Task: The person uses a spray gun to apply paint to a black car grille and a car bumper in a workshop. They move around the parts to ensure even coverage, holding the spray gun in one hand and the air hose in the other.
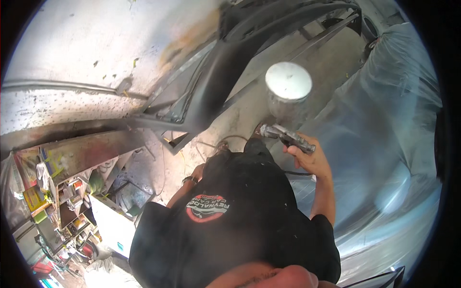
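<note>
My right hand (309,156) is wrapped round the grip of a metal paint spray gun (288,137). A cup with a whitish round lid (288,80) stands on top of the gun; its lower part is blurred. A thin dark hose (297,173) runs below that hand toward my body. My left hand (199,171) is low by my side, a dark band on its wrist, its fingers hidden behind my black shirt. Ahead and to the left of the gun, a dark car bumper (213,89) is held up off the floor, apart from both hands.
A car wrapped in clear plastic sheeting (365,139) fills the right side. To the left are a speckled white wall (96,53) and a wooden shelf unit (72,163) with cluttered items. A hose (206,146) lies on the concrete floor near my feet.
</note>
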`<state>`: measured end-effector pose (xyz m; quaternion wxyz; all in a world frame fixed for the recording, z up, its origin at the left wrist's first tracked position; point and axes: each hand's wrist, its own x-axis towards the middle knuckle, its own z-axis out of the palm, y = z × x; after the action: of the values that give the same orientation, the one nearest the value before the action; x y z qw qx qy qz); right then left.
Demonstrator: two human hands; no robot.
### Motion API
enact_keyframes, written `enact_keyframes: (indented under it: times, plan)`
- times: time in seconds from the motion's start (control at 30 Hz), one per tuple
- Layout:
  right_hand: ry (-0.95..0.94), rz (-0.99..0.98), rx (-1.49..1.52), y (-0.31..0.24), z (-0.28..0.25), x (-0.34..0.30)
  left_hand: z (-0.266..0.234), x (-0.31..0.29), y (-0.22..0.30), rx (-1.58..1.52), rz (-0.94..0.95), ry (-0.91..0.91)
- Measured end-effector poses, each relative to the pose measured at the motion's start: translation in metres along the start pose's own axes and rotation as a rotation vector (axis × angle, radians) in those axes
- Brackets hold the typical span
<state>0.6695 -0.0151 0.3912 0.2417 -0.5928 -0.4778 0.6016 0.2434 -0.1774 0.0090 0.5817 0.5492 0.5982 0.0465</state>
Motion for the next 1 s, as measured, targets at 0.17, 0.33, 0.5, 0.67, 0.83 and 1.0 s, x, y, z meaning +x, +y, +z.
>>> enact_keyframes:
  times: [0.17, 0.33, 0.5, 0.67, 0.83, 1.0]
  plan:
    - [0.364, -0.188, 0.133, -0.03, -0.085, 0.021, 0.023, 0.034, 0.088, -0.112, -0.015, 0.051]
    - [0.479, -0.298, 0.223, -0.071, -0.146, 0.027, 0.033, 0.072, 0.18, -0.121, -0.015, 0.009]
    - [0.057, -0.325, 0.226, -0.071, -0.182, 0.035, 0.053, 0.114, 0.209, -0.211, 0.012, -0.065]
    - [0.087, -0.256, 0.149, -0.089, -0.231, 0.062, 0.068, 0.174, 0.238, -0.3, 0.042, -0.133]
    - [0.536, -0.201, 0.063, -0.116, -0.309, 0.09, 0.087, 0.247, 0.265, -0.408, -0.014, -0.124]
    - [0.542, -0.403, 0.096, -0.168, -0.343, 0.147, 0.095, 0.33, 0.313, -0.224, 0.134, 0.04]
